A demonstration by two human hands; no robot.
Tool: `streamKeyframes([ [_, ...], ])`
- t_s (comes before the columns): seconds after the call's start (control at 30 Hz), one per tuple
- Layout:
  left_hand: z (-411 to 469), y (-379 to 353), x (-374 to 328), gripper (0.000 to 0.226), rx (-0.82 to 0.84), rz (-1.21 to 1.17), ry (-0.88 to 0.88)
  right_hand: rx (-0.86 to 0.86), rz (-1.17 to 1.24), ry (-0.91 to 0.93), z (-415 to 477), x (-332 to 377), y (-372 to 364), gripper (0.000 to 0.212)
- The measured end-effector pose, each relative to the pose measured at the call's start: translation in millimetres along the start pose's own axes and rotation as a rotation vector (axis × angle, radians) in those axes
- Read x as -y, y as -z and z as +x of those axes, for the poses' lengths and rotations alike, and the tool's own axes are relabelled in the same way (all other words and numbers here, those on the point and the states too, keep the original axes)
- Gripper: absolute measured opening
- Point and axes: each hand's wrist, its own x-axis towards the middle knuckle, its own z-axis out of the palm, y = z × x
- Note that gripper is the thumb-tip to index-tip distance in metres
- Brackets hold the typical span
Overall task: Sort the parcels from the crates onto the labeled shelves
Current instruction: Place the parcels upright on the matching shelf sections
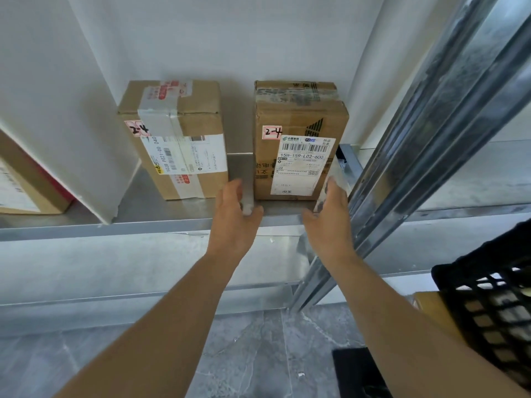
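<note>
The brown cardboard parcel with a white label and a pink "2-4" tag [298, 145] stands on the shiny grey metal shelf [161, 208]. The left hand [235, 214] and right hand [330, 216] are open at its two front corners, blurry, holding nothing. Beside it, apart, stands another taped brown cardboard box [178, 139]. A black plastic crate with holes [488, 305] sits at the right.
</note>
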Motion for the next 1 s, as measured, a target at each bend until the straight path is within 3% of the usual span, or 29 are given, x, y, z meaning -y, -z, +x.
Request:
streamKeyframes([
  [0.13, -26.5, 41.7, 11.9, 0.051, -0.071, 0.086, -0.043, -0.012, -0.096, 0.072, -44.1, 12.0, -7.1, 0.067],
  [0.37, -10.5, 113.7, 31.4, 0.047, -0.204, 0.079, 0.032, 0.133, -0.137, 0.224, -56.1, 64.1, -53.0, 0.062],
  [0.63, 39.4, 130.7, 56.7, 0.067, -0.052, 0.126, 0.018, 0.18, 0.114, 0.037, -22.8, 101.0, -93.7, 0.074],
  [0.77, 50.5, 128.7, 67.5, 0.063, -0.002, 0.045, 0.006, 0.156, 0.135, 0.007, -12.1, 98.0, -112.8, 0.057],
  [1.0, 44.6, 130.7, 70.2, 0.042, -0.037, 0.04, -0.004, 0.066, 0.174, 0.011, -17.1, 92.6, -128.8, 0.05],
])
